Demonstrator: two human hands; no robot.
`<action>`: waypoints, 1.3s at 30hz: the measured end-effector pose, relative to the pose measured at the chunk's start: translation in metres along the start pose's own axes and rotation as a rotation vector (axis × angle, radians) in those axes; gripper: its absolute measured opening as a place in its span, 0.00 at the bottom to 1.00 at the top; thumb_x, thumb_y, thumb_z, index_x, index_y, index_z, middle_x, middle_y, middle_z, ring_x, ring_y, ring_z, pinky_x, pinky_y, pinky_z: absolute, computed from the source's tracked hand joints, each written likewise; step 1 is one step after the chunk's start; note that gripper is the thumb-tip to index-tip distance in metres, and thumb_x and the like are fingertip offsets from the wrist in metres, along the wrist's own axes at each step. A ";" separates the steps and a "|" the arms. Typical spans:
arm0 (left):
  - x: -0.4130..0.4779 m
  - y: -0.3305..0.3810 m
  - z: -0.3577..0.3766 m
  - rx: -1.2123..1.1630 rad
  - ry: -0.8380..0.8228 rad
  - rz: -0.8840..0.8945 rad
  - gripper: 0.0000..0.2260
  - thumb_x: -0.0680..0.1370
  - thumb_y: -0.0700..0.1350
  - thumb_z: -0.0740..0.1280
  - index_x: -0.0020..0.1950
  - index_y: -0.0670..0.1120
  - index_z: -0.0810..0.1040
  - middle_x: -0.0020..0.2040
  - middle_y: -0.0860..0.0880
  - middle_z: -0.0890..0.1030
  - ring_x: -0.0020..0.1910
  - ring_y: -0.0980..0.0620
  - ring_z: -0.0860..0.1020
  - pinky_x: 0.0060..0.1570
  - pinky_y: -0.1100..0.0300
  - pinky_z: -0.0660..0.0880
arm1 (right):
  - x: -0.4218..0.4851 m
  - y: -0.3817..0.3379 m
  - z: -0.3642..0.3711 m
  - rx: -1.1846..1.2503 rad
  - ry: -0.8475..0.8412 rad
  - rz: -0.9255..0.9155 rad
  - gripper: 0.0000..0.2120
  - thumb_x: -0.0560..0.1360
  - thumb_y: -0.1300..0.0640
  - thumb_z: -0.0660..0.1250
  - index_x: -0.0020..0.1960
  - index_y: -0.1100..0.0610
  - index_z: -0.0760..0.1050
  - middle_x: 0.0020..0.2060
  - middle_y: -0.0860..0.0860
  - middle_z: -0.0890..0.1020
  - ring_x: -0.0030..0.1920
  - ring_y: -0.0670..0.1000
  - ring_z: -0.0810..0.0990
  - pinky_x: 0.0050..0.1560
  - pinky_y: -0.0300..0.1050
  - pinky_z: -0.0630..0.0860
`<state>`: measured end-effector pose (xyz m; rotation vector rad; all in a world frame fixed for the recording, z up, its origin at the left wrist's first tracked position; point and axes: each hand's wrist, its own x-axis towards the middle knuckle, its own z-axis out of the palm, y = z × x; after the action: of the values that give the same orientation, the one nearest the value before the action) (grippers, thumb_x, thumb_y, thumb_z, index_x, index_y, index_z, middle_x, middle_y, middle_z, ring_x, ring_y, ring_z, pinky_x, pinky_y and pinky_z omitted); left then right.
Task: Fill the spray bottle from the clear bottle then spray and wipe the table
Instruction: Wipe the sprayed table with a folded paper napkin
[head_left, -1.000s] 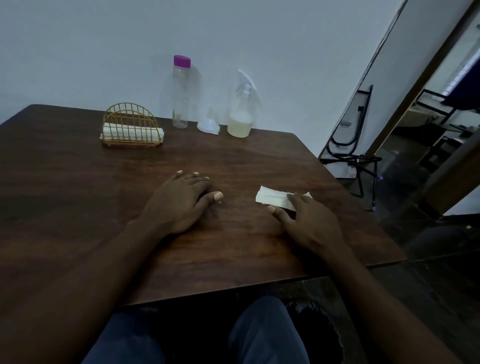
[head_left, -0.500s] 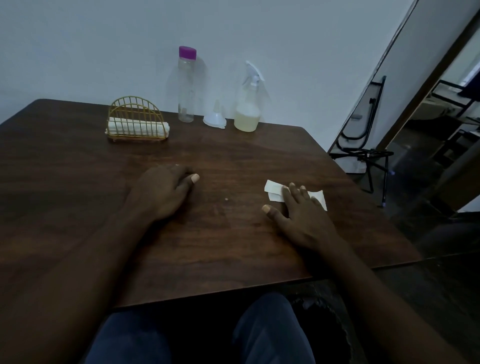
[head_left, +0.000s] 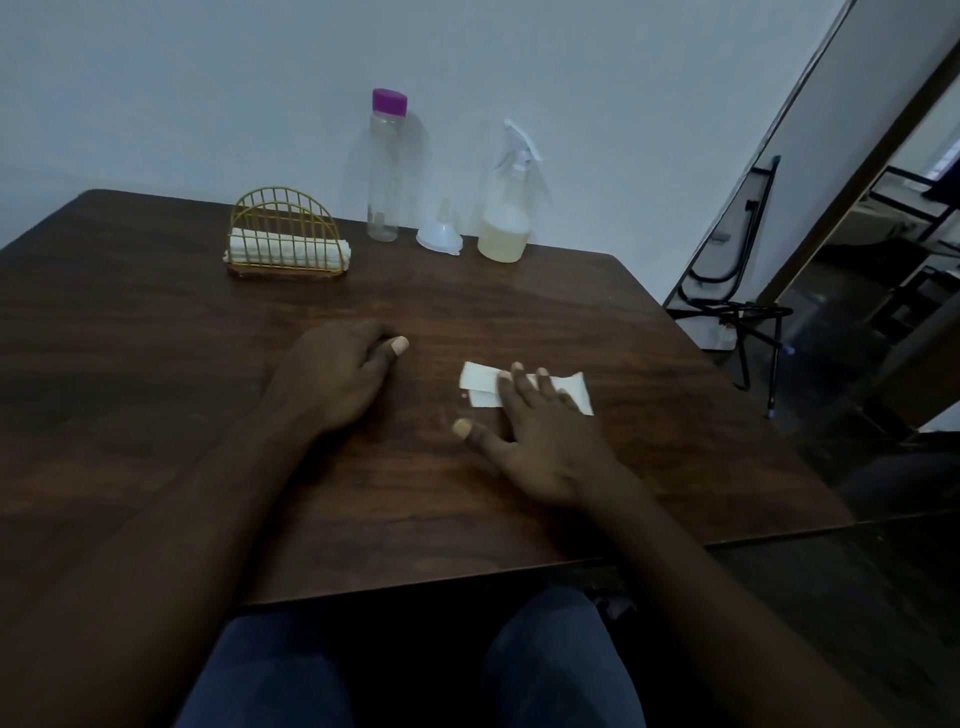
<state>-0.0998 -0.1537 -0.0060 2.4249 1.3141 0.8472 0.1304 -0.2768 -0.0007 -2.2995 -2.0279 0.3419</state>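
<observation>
The right hand (head_left: 545, 441) lay flat on the dark wooden table (head_left: 156, 364), palm down, with its fingers (head_left: 519, 382) straight and spread a little. They pressed on a folded white tissue (head_left: 480, 382); nothing was curled round it or pinched. The tissue's ends showed on either side of the fingers, and the thumb lay apart from it on bare wood. The left hand (head_left: 332, 374) rested on the table well to the left of the tissue, knuckles up. Its fingers were bent loosely down past the knuckles, the thumb lay along their side with its nail showing, and it held nothing. Both forearms reached in from the near edge, over the person's dark trousers (head_left: 561, 665). At the far edge, by the pale wall (head_left: 156, 78), the spray bottle (head_left: 506, 218) stood upright, its white trigger head on and its lower part holding yellowish liquid. Just left of it a small white funnel (head_left: 439, 236) sat mouth down with its spout up. Left of that stood the clear bottle (head_left: 384, 171), upright, with its purple cap on; whether any liquid was in it could not be told. Further left a gold wire holder (head_left: 285, 228) held white napkins (head_left: 288, 252). Beyond the table's right side a black metal chair (head_left: 727, 291) stood near the wall.
</observation>
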 end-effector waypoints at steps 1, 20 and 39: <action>0.000 -0.001 0.000 -0.001 0.002 -0.002 0.14 0.85 0.57 0.59 0.59 0.53 0.81 0.51 0.50 0.84 0.52 0.46 0.80 0.49 0.52 0.73 | 0.001 -0.012 0.003 0.006 0.000 -0.020 0.66 0.59 0.11 0.31 0.86 0.49 0.43 0.86 0.48 0.42 0.85 0.51 0.38 0.84 0.56 0.42; -0.003 0.004 -0.003 -0.024 -0.038 0.001 0.15 0.85 0.59 0.56 0.48 0.54 0.76 0.44 0.52 0.80 0.47 0.47 0.78 0.49 0.49 0.73 | -0.050 0.053 -0.005 0.007 0.025 0.115 0.61 0.60 0.12 0.31 0.86 0.41 0.44 0.86 0.48 0.42 0.85 0.56 0.39 0.83 0.57 0.43; -0.006 -0.004 -0.010 -0.095 0.074 -0.064 0.19 0.85 0.63 0.53 0.53 0.54 0.79 0.47 0.52 0.82 0.47 0.48 0.78 0.49 0.49 0.74 | -0.067 -0.078 0.028 0.010 0.050 -0.058 0.56 0.67 0.14 0.39 0.86 0.44 0.44 0.85 0.50 0.40 0.84 0.58 0.33 0.83 0.60 0.39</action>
<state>-0.1111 -0.1567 -0.0022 2.2874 1.3379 0.9672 0.0414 -0.3347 -0.0048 -2.2155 -2.0588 0.2881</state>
